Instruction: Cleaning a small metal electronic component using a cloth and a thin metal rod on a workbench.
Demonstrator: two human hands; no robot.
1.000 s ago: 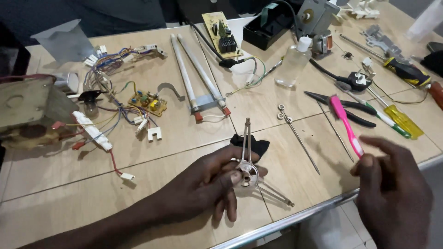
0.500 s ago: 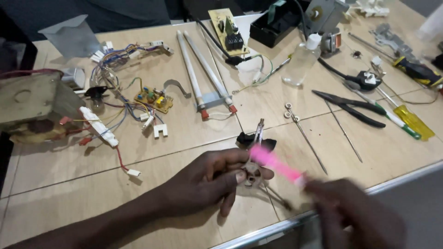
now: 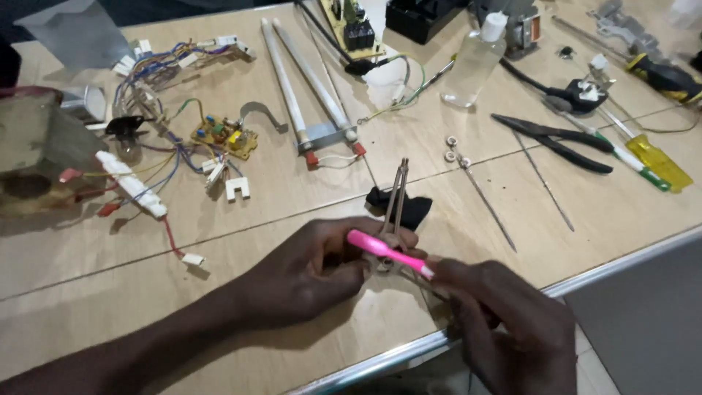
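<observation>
My left hand (image 3: pixel 311 274) grips a small metal part with thin rod arms (image 3: pixel 395 197) just above the wooden table (image 3: pixel 241 219), near its front edge. One arm of the part points up over a black piece (image 3: pixel 415 208) lying on the table. My right hand (image 3: pixel 504 325) holds a pink toothbrush (image 3: pixel 384 250) by its handle, and the brush head lies across the hub of the metal part, against my left fingers.
Black pliers (image 3: pixel 556 143), a yellow screwdriver (image 3: pixel 662 164), thin metal rods (image 3: pixel 482 197) and a clear bottle (image 3: pixel 472 62) lie to the right. Two white tubes (image 3: pixel 303 88), a small circuit board (image 3: pixel 219 135), coloured wires (image 3: pixel 157 73) and a metal housing (image 3: pixel 33 146) sit left. The metal table edge (image 3: pixel 621 260) is close.
My right hand carried the pink toothbrush from the right side over to the metal part; the brush head now rests on it. My left hand kept holding the part.
</observation>
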